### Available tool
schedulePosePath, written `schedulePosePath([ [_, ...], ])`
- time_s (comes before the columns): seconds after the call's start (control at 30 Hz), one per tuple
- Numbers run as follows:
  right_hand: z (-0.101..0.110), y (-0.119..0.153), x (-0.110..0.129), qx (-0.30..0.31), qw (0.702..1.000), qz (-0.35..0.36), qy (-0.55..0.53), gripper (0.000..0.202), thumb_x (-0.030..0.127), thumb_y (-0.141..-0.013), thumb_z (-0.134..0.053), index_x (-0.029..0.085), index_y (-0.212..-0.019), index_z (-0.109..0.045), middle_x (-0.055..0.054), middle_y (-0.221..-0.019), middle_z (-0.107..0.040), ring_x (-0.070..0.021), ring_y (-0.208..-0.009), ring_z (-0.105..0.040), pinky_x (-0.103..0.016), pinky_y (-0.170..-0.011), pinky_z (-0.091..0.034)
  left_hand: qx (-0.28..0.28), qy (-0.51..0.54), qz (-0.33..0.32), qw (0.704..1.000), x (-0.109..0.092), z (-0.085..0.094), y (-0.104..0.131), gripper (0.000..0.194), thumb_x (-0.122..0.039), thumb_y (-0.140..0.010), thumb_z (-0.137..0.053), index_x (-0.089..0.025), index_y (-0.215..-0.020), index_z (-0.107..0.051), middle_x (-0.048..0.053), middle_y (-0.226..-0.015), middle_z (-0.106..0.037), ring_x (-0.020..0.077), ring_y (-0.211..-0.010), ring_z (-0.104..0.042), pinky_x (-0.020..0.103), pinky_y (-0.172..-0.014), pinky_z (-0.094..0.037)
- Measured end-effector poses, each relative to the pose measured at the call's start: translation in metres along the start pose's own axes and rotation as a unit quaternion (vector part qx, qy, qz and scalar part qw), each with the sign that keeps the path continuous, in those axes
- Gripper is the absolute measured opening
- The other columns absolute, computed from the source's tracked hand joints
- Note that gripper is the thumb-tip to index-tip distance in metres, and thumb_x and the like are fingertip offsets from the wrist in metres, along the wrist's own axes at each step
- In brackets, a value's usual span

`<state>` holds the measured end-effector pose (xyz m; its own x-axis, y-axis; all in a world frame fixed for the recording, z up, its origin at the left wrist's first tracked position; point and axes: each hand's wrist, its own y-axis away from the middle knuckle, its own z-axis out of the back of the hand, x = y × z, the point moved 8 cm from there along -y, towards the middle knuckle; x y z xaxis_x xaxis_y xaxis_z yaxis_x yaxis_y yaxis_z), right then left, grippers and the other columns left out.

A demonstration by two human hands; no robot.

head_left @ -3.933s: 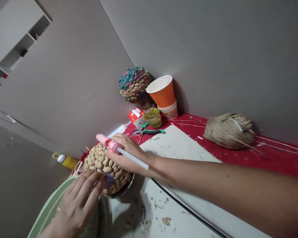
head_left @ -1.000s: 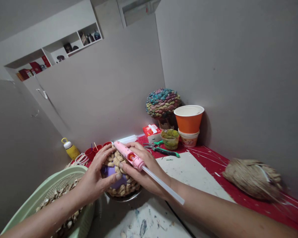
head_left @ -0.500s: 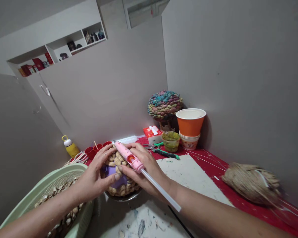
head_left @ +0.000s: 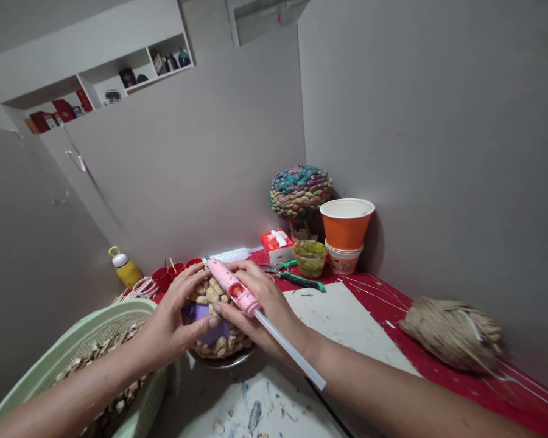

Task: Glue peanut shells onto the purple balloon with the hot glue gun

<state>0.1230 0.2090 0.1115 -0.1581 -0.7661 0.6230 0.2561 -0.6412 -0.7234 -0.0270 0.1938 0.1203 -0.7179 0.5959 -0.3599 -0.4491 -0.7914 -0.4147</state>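
Observation:
A purple ball covered in peanut shells [head_left: 217,331] rests in a metal bowl [head_left: 228,363], with a purple patch showing between the shells. On its left side lies my left hand [head_left: 180,316], fingers curved over the top and thumb on the purple patch. My right hand [head_left: 256,304] is on the right side, wrapped round a pink glue gun [head_left: 232,285] with a clear glue stick [head_left: 292,351] sticking out of its back. The gun's tip points up and left. My right thumb touches the shells near the patch.
At left stands a green basket [head_left: 80,331] of shells. Behind are red cups [head_left: 162,278], a yellow bottle [head_left: 126,272], pliers [head_left: 301,281], a green tub [head_left: 309,258], an orange paper bowl [head_left: 347,225] and a woven coloured ball [head_left: 300,191]. Twine [head_left: 452,334] lies at right.
The whole view has shifted slightly, so things appear a little further left. Both hands keep the same hold on the ball and the glue gun.

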Motion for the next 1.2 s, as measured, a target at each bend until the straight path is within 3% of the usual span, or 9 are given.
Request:
schedulePosePath([
  [0.2, 0.0034, -0.0012, -0.0027, -0.005, 1.0, -0.018, -0.023, 0.013, 0.022, -0.082, -0.068, 0.018, -0.093, -0.062, -0.008, -0.109, -0.059, -0.0219, -0.104, -0.057, -0.038, -0.094, -0.047, 0.015, -0.007, 0.0, 1.0, -0.0054, 0.0011, -0.0024, 0.06, -0.038, -0.087, -0.063, -0.029, -0.142, -0.04, 0.012, -0.154, -0.037, 0.0331, -0.143, -0.028, 0.058, -0.114, -0.028],
  [0.43, 0.0058, -0.003, -0.0035, -0.018, 0.998, -0.031, -0.049, 0.02, 0.023, -0.089, -0.061, 0.02, -0.108, -0.064, -0.007, -0.109, -0.062, -0.0209, -0.104, -0.058, -0.037, -0.096, -0.046, 0.014, -0.001, 0.0, 1.0, -0.0059, 0.0032, -0.0026, 0.062, -0.039, -0.084, -0.067, -0.031, -0.141, -0.043, 0.011, -0.152, -0.04, 0.0336, -0.142, -0.031, 0.057, -0.114, -0.03],
  [0.77, 0.0056, -0.0035, -0.0034, -0.025, 0.998, -0.037, -0.039, 0.017, 0.024, -0.089, -0.06, 0.018, -0.105, -0.065, -0.007, -0.108, -0.062, -0.0196, -0.103, -0.059, -0.035, -0.094, -0.046, -0.005, -0.01, 0.01, 1.0, -0.0042, 0.0019, -0.0037, 0.059, -0.041, -0.085, -0.065, -0.025, -0.138, -0.046, 0.015, -0.151, -0.04, 0.0335, -0.141, -0.032, 0.057, -0.114, -0.029],
  [1.2, 0.006, -0.0034, -0.0039, -0.029, 0.998, -0.032, -0.043, 0.018, 0.024, -0.089, -0.06, 0.02, -0.106, -0.064, -0.007, -0.109, -0.063, -0.0204, -0.103, -0.059, -0.038, -0.093, -0.047, 0.013, -0.002, 0.006, 1.0, -0.0088, 0.0056, -0.0035, 0.06, -0.038, -0.085, -0.065, -0.028, -0.14, -0.045, 0.012, -0.154, -0.038, 0.0334, -0.142, -0.032, 0.055, -0.113, -0.032],
])
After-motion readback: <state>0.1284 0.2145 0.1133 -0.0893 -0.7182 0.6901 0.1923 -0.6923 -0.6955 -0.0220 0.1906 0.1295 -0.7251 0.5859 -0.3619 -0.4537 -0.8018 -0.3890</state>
